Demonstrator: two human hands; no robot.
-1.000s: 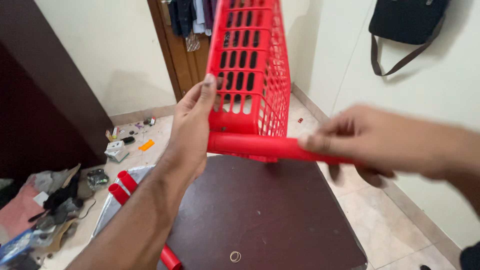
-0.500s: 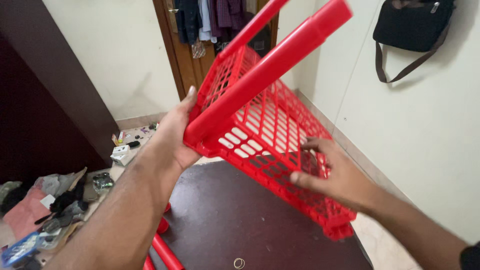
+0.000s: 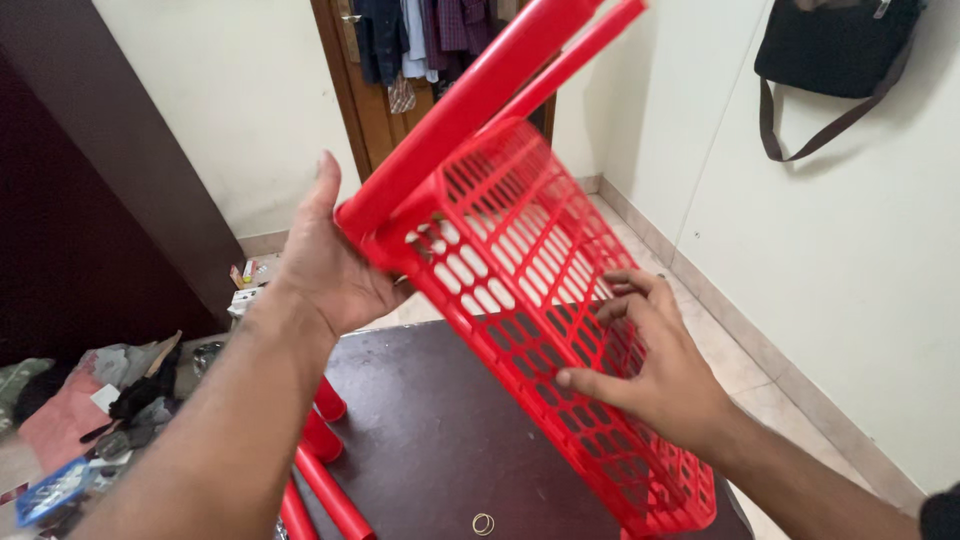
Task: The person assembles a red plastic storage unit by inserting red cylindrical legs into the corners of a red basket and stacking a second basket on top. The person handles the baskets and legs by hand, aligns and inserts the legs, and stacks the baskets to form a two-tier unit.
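A red plastic lattice shelf tray (image 3: 520,260) with red tubes (image 3: 480,90) fitted to it hangs tilted above a dark brown table (image 3: 430,430). My left hand (image 3: 330,260) presses its palm against the upper corner where a tube joins the tray. At the tray's lower side, my right hand (image 3: 650,370) grips the mesh with its fingers spread. Loose red tubes (image 3: 320,460) lie at the table's left edge, under my left forearm.
A small metal ring (image 3: 483,523) lies near the table's front edge. Clutter (image 3: 110,400) covers the floor at left by a dark cabinet (image 3: 90,200). Clothes hang on a wooden door (image 3: 400,40) behind. A black bag (image 3: 840,60) hangs on the right wall.
The tray has swung from upright to tilted, its lower end coming down toward the table. My right hand moved from the tray's edge onto the mesh side.
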